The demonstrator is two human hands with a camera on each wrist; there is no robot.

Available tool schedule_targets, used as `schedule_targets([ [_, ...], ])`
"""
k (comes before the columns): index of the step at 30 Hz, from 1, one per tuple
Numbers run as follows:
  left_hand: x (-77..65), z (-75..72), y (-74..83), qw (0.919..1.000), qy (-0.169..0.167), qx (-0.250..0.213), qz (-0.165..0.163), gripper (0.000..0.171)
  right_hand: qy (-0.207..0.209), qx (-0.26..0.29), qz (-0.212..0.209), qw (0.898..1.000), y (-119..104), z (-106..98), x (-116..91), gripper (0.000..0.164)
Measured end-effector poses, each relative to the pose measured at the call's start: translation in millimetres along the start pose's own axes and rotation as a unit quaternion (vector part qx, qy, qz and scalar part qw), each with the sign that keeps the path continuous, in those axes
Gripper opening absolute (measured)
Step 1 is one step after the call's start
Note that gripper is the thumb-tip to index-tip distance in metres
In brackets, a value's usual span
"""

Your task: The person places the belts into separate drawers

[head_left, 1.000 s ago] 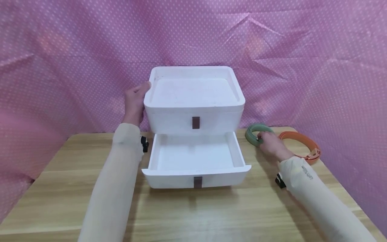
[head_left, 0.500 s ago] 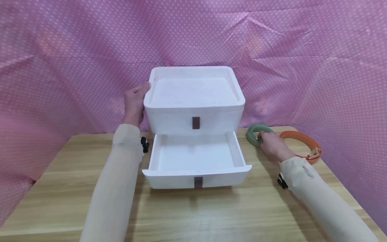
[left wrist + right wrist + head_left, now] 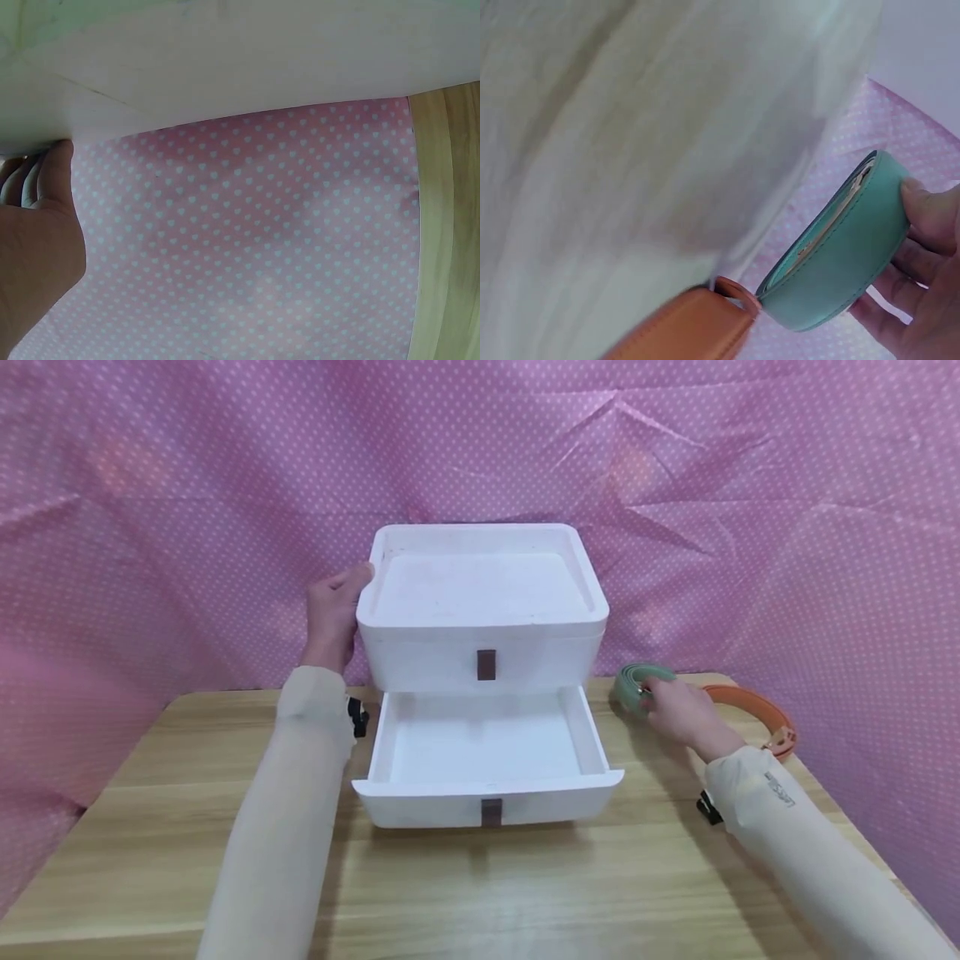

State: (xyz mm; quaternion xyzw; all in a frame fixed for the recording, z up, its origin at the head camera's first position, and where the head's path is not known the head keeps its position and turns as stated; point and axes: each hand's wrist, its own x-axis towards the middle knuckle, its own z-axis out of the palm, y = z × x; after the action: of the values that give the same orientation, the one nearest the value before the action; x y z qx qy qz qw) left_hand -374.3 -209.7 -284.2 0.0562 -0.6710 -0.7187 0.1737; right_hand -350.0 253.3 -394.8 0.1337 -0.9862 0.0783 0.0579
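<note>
A white two-drawer storage box (image 3: 420, 656) stands at the back of the table, its lower drawer (image 3: 427, 808) pulled out and bare inside. My left hand (image 3: 330, 618) rests against the box's left side near the top rim; its fingertips touch the wall in the left wrist view. On the right, my right hand (image 3: 686, 714) pinches a coiled green belt (image 3: 851, 259) between thumb and fingers. That coil is tilted on edge. Close beside it lies a coiled orange belt (image 3: 750, 703) with a buckle, partly hidden behind the right hand.
The wooden table (image 3: 187, 810) reaches back to a pink dotted curtain (image 3: 480, 443), which also hangs at both sides. Brown tabs (image 3: 486, 664) mark the drawer fronts. The top of the box is a shallow, rimmed tray.
The green belt has tipped up from lying flat, and my right hand has shifted slightly to the right with it. My left hand and the box stay nearly still.
</note>
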Motion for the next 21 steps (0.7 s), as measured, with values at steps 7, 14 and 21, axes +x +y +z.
schedule_targets([
  [7, -1.7, -1.7, -0.1, 0.9999, 0.003, 0.009, -0.008, 0.042, 0.031, -0.009, -0.022, 0.999, -9.9, -14.2, -15.7, 0.028],
  [14, -1.4, -1.6, 0.8, 1.0, 0.003, 0.004, -0.005, 0.042, 0.062, 0.013, -0.033, 0.997, -12.2, -30.0, -34.1, 0.03],
  [21, -2.3, -0.5, 1.7, 1.0, 0.002, -0.002, -0.005, 0.041, 0.1, 0.021, -0.053, 0.993, -10.9, -33.7, -44.8, 0.029],
])
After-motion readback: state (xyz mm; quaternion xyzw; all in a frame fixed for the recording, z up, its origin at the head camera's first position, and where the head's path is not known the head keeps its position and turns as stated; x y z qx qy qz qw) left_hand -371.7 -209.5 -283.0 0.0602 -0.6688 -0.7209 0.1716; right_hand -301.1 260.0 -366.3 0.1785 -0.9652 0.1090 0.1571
